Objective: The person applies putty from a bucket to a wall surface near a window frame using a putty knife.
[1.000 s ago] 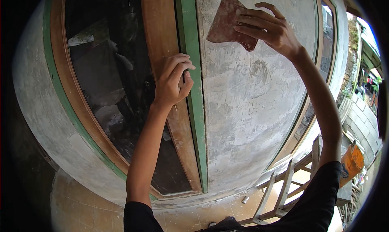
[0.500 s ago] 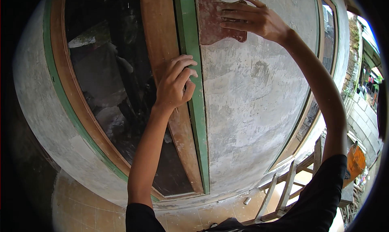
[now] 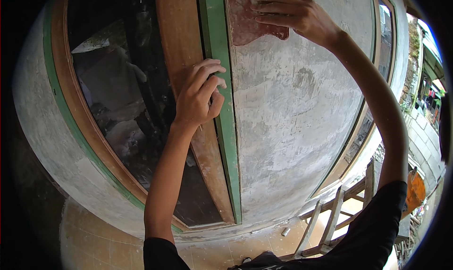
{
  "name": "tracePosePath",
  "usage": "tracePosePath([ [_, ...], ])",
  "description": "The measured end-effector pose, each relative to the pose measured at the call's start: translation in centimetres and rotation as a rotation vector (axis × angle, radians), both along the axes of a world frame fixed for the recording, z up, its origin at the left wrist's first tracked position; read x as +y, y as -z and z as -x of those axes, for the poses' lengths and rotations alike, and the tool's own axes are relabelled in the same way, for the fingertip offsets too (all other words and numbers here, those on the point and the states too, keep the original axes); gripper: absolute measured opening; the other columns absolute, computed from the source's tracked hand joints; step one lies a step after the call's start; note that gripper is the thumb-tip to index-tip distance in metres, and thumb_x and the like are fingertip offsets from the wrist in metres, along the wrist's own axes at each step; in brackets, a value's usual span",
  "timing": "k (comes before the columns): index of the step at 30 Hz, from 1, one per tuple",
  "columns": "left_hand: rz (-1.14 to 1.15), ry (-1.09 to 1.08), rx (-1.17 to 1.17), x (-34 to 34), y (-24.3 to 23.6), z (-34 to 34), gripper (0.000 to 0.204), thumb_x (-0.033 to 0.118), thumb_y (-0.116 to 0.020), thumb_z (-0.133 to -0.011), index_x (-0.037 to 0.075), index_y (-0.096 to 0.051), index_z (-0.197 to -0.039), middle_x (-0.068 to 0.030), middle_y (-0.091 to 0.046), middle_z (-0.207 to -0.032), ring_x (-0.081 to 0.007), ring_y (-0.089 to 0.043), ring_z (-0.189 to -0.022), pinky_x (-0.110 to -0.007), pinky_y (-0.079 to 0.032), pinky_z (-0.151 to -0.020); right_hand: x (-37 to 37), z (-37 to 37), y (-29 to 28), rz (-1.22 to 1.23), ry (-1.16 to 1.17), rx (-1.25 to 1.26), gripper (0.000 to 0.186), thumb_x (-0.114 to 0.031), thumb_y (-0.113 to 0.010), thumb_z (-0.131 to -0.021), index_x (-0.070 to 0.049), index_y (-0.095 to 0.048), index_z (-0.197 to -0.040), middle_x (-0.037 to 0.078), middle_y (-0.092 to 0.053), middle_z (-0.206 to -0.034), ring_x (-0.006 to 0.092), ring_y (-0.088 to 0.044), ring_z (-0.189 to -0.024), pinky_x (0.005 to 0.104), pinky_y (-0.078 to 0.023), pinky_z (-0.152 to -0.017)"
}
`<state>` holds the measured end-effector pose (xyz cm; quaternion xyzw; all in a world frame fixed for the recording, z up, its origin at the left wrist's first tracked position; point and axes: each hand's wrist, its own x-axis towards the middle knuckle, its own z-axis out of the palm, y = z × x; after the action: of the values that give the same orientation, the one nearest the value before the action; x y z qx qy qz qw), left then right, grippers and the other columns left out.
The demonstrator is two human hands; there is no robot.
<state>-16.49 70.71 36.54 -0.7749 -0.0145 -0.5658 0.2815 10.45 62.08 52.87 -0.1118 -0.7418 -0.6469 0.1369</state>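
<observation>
A dark red flat putty spreader (image 3: 247, 27) with a wavy edge lies against the grey, patchily plastered wall (image 3: 288, 124), beside the green frame strip (image 3: 222, 58). My right hand (image 3: 295, 15) holds it there, its fingers stretched across the spreader's face; the thumb's grip is hidden. Lower and to the left, my left hand (image 3: 200, 91) rests on the window frame (image 3: 181, 29). Its fingers are bent over the green strip, the tips whitened with powder. What lies under that palm is hidden.
Dark window glass (image 3: 118, 81) fills the left side. At lower right stand a wooden ladder (image 3: 332, 218) and an orange container (image 3: 415, 190). A small pale cylinder (image 3: 286, 232) lies on the tiled floor (image 3: 255, 246). Another window (image 3: 384, 43) borders the wall at right.
My right hand and the spreader have moved slightly up the wall. The left hand stays at the frame, while the whole view has shifted a little.
</observation>
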Motion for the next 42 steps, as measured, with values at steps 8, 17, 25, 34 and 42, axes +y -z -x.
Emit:
tracePosePath([
  [8,0.012,-0.017,0.011,-0.1,0.2,-0.1,0.009,0.001,-0.050,-0.073,0.002,-0.058,-0.078,-0.0138,-0.062,-0.107,-0.0345,-0.058,-0.112,-0.042,-0.046,-0.093,-2.1,2.1,0.4,0.023,0.100,0.043,0.013,-0.015,-0.069,-0.083,-0.016,-0.071,-0.095,-0.002,-0.066,-0.110,0.0165,-0.061,-0.108,0.0519,-0.036,-0.106],
  [17,0.006,-0.020,0.020,-0.3,0.1,0.1,0.008,0.000,-0.052,-0.072,0.004,-0.054,-0.078,-0.0125,-0.060,-0.105,-0.0337,-0.058,-0.112,-0.044,-0.048,-0.092,-3.4,3.1,-0.4,0.050,0.214,-0.059,0.005,-0.015,-0.068,-0.080,-0.010,-0.066,-0.082,0.001,-0.063,-0.098,0.0175,-0.060,-0.104,0.0409,-0.043,-0.096],
  [25,0.017,0.001,0.007,0.0,0.2,-0.1,0.006,0.000,-0.052,-0.072,0.004,-0.054,-0.077,-0.0125,-0.060,-0.105,-0.0339,-0.059,-0.111,-0.044,-0.048,-0.093,-5.8,0.4,0.2,0.095,0.409,0.006,0.007,-0.014,-0.068,-0.080,-0.011,-0.069,-0.087,0.001,-0.066,-0.101,0.0172,-0.060,-0.103,0.0403,-0.043,-0.096],
  [34,-0.010,-0.041,-0.008,-0.2,0.2,0.1,0.005,0.000,-0.053,-0.072,0.004,-0.053,-0.076,-0.0117,-0.060,-0.103,-0.0332,-0.059,-0.110,-0.043,-0.048,-0.092,-5.1,-3.7,3.0,0.476,0.008,0.867,0.034,-0.007,-0.063,-0.093,-0.005,-0.060,-0.127,0.010,-0.068,-0.118,0.0208,-0.065,-0.110,0.0385,-0.049,-0.103],
  [42,0.011,-0.015,-0.005,0.0,0.3,-0.1,0.004,0.001,-0.051,-0.074,0.002,-0.055,-0.074,-0.0126,-0.061,-0.106,-0.0342,-0.059,-0.112,-0.043,-0.047,-0.092,-0.6,-1.1,3.6,0.856,-0.266,0.996,0.030,-0.015,-0.071,-0.090,0.003,-0.067,-0.113,0.013,-0.072,-0.103,0.0183,-0.070,-0.090,0.0316,-0.057,-0.081],
])
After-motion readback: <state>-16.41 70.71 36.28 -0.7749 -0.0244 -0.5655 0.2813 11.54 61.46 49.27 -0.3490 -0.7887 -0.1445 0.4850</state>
